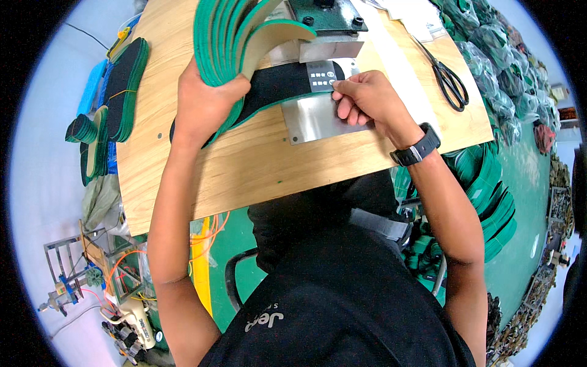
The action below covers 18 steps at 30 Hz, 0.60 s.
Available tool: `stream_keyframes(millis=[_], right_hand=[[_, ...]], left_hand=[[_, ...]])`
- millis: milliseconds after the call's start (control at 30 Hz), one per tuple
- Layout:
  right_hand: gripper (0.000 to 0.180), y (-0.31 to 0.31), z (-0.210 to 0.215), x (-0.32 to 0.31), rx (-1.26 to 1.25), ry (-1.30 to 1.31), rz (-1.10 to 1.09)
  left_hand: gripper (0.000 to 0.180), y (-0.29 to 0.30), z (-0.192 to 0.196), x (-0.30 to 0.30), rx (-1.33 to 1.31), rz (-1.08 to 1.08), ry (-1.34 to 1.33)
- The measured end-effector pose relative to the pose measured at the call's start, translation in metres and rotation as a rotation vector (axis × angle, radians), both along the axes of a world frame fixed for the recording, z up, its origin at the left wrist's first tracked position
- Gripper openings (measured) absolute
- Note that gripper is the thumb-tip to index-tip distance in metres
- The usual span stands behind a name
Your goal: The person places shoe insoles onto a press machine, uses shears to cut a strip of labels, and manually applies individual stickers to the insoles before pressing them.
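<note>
My left hand [205, 104] is closed around a bent stack of insoles [214, 40], green at the edges with tan faces, that fans upward. Beneath it a black insole [275, 82] with a green edge lies across the table, its right end over a shiny metal plate [312, 119]. A small translucent label [319, 76] with white print rests on that end. The thumb and forefinger of my right hand [370, 101] pinch together at the label's right edge, the other fingers curled. Just behind stands a dark press head [327, 21] with bolts.
Black scissors [450, 85] lie on the wooden table [257, 183] at the right. Banded black insoles [125, 92] stand at its left edge. Bagged green goods [504, 67] are piled at the far right, and green bundles [489, 196] sit below the table's right side.
</note>
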State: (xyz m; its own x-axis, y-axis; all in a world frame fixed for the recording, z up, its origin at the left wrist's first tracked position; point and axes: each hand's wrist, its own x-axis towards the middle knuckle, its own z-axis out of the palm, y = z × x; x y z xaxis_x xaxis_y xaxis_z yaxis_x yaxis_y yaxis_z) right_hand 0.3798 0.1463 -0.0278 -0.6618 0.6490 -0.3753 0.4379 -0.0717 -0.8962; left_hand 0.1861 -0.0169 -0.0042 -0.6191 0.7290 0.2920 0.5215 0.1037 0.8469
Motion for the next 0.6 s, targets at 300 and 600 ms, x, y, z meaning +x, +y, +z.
stream_keyframes(millis=[300, 600], right_hand=[[0.021, 0.0, 0.003, 0.003, -0.031, -0.006, -0.012], [0.023, -0.004, 0.001, 0.0, 0.022, -0.013, -0.025]], left_hand=[[0.028, 0.0, 0.001, 0.006, -0.029, 0.074, 0.018], [0.069, 0.009, -0.008, 0.011, -0.211, -0.036, 0.342]])
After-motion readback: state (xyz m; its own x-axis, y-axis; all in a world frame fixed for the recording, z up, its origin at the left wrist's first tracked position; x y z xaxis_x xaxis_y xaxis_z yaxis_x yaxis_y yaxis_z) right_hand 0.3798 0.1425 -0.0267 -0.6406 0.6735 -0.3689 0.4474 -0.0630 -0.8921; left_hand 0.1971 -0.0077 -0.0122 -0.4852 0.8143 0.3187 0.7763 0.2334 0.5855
